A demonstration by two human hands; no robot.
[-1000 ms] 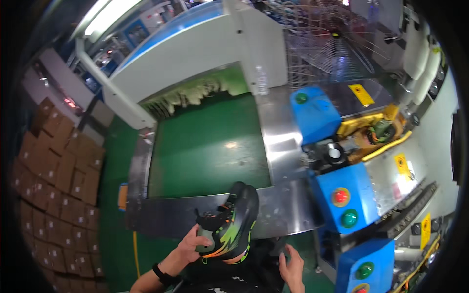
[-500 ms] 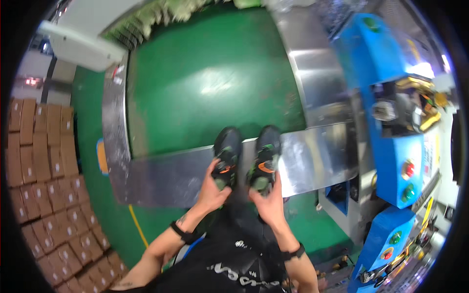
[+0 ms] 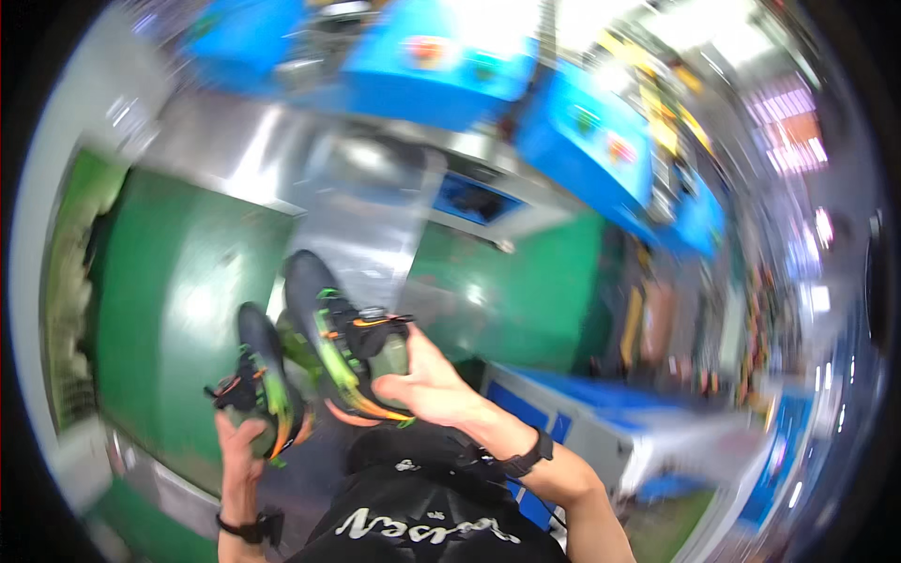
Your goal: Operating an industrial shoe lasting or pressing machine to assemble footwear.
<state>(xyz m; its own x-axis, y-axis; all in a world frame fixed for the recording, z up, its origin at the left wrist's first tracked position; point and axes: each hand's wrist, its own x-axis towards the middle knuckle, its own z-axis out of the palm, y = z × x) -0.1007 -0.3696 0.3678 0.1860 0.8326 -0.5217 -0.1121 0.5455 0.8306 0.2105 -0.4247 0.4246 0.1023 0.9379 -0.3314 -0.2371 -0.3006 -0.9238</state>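
**Left shoe [image 3: 270,383] and right shoe [image 3: 324,338], both in hand**

Head view: the camera has turned right; the shoes, level before, are now staggered, toes up-left, neither released, so handling continues. The left hand [image 3: 241,441]'s fingers grasp one heel by the green belt [image 3: 178,263], left forearm [image 3: 239,495] nearly upright. The right hand [image 3: 430,383]'s fingers grasp the other near the counter [image 3: 352,225], right forearm [image 3: 497,427] slanting in from lower right.

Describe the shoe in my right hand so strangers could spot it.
Find the large green belt at left. Near its right edge, your right hand holds a black shoe with green and orange accents. It appears larger and higher in view than the similar shoe in your left hand.
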